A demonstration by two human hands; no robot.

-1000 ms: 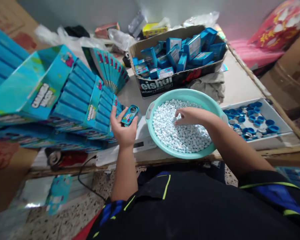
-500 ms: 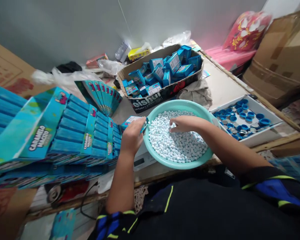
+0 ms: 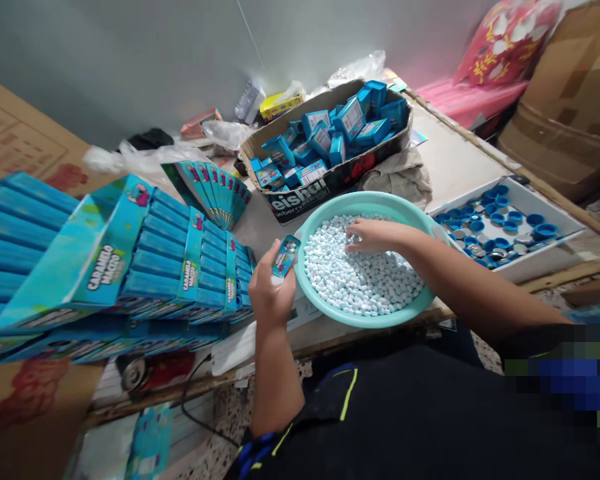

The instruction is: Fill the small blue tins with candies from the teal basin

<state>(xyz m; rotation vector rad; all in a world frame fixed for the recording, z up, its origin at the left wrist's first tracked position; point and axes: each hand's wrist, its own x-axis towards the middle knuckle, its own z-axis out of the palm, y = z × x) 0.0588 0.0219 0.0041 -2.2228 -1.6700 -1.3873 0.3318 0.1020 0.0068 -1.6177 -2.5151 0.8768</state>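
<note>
My left hand [image 3: 273,290] is closed around a small blue candy box [image 3: 285,257], held tilted by the basin's left rim; its printed face shows, with pale pieces at its upper end. A round turquoise basin [image 3: 363,321] holds a heap of small white and pale blue candies [image 3: 375,287]. My right hand [image 3: 373,237] dips into the heap from the right, fingers curled down among the candies. How many pieces it grips is hidden. Left of my left hand stand display cartons [image 3: 105,260] filled with rows of blue boxes.
Behind the basin, an open carton [image 3: 300,203] is piled with blue boxes. A white tray [image 3: 535,257] of blue caps lies to the right. A grey cloth [image 3: 403,180] sits behind the basin, and a fan of printed sleeves [image 3: 215,193] stands at the back left.
My left hand has turned the candy box so its printed face shows toward me. My right hand stays in the candies, its fingers slightly shifted. The whole view has shifted a little.
</note>
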